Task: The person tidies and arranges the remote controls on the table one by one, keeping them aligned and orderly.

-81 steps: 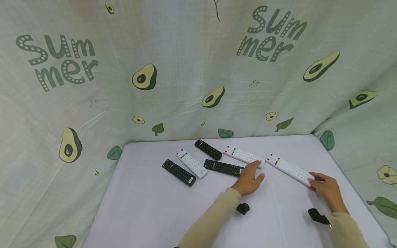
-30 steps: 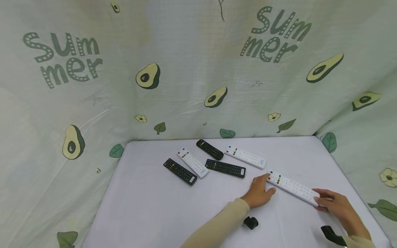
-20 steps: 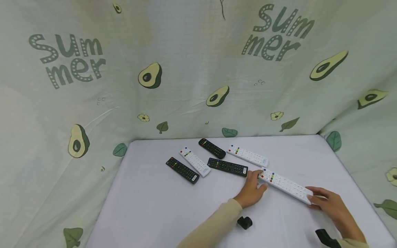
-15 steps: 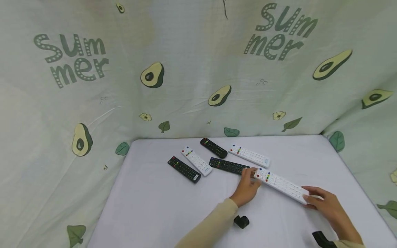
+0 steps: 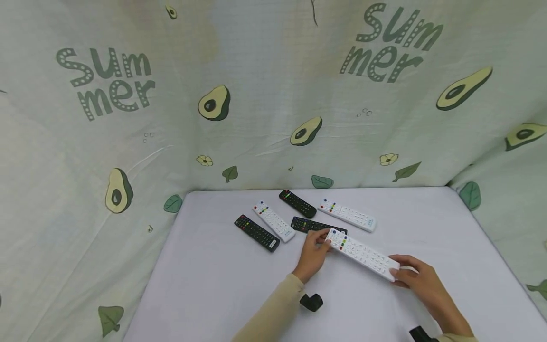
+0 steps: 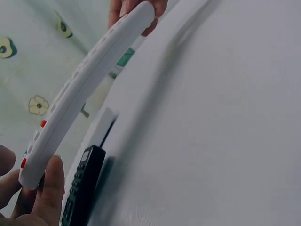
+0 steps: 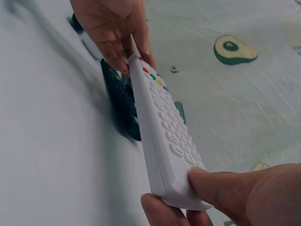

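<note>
White remote (image 5: 362, 255) | held raised off table (image 5: 192, 275) | coloured-button end pinched by left hand (image 5: 313, 255) | opposite end gripped by right hand (image 5: 420, 279)

The place looked like a booth screened off by fabric (image 5: 265, 61) and set up around a pale tabletop (image 5: 205, 285). The fabric, light green with visible wrinkles and creases, hung behind the tabletop's far edge and along its left and right sides. Its print ran to avocados (image 5: 214, 103), leaves (image 5: 230, 174), flowers (image 5: 389, 159) and the word "summer" (image 5: 118, 95) (a cheerful pattern, closer to home curtains than to a workshop). Remote controls (image 5: 363, 255) of a living-room kind were there too. Whether the booth stood in a home, an office or a studio could not be told, since the fabric filled the view beyond the tabletop.
</note>
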